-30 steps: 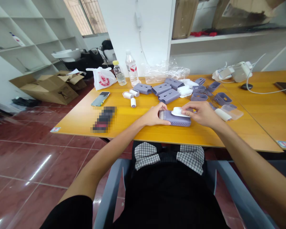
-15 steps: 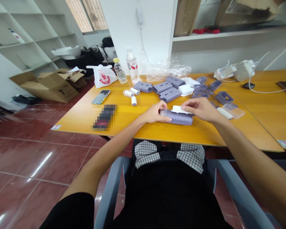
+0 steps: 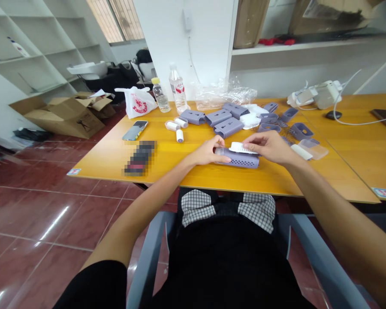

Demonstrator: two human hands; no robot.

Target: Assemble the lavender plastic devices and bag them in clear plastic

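My left hand [image 3: 211,152] grips the left end of a purple plastic housing [image 3: 244,160] with rows of small holes, which lies near the table's front edge. In my right hand [image 3: 266,145] is a white plastic piece with a toothed edge [image 3: 239,147], held low over the top of the housing. Whether the white piece touches the housing I cannot tell. Behind my hands lie several purple housings [image 3: 228,127] with cut-out slots and a pile of white plastic parts [image 3: 251,122]. Three white cylinders [image 3: 179,136] stand or lie to the left.
Purple open rings [image 3: 302,131] and a translucent box [image 3: 314,149] lie right of my hands. A phone [image 3: 135,130], a white bag [image 3: 139,103], two bottles [image 3: 179,92] and clear plastic wrap [image 3: 212,99] sit left and behind. A white cable [image 3: 360,123] crosses the right side.
Both hands keep their hold on the housing and the white piece, with hardly any movement. The whole view has shifted slightly.
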